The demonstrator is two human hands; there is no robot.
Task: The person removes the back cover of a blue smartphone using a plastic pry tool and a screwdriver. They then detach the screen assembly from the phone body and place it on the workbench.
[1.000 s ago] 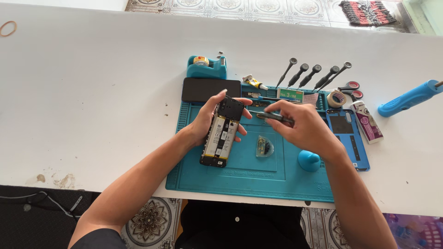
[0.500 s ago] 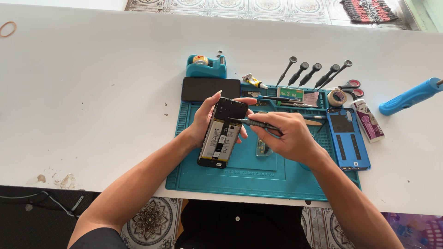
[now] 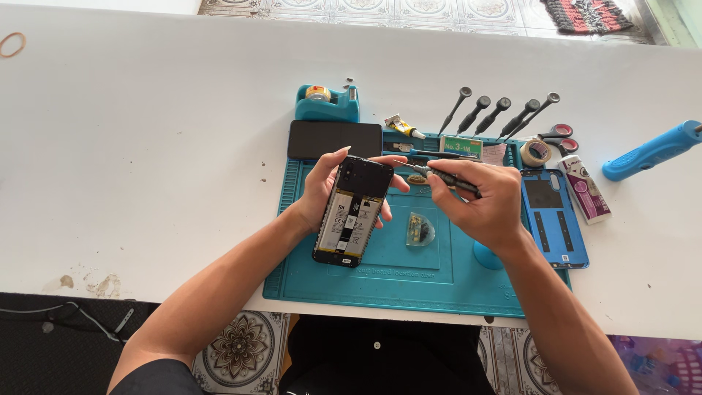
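Observation:
An opened phone [image 3: 352,212] with its back cover off shows a battery and black inner frame. My left hand [image 3: 322,192] grips it from behind, tilted up over the teal work mat [image 3: 380,281]. My right hand [image 3: 479,201] is closed around a small dark screwdriver [image 3: 439,175], whose tip points left at the phone's upper right corner. A small clear plastic piece [image 3: 420,229] lies on the mat between my hands.
A blue back cover [image 3: 552,219] lies on the mat's right. A dark screen panel [image 3: 334,139], a teal tape dispenser [image 3: 327,104], several screwdrivers [image 3: 497,115], a tape roll [image 3: 535,152], scissors [image 3: 557,136] and a blue tool [image 3: 651,151] sit beyond.
My right hand has moved left with the screwdriver, bringing its tip to the phone's top corner. The phone is tilted slightly more upright.

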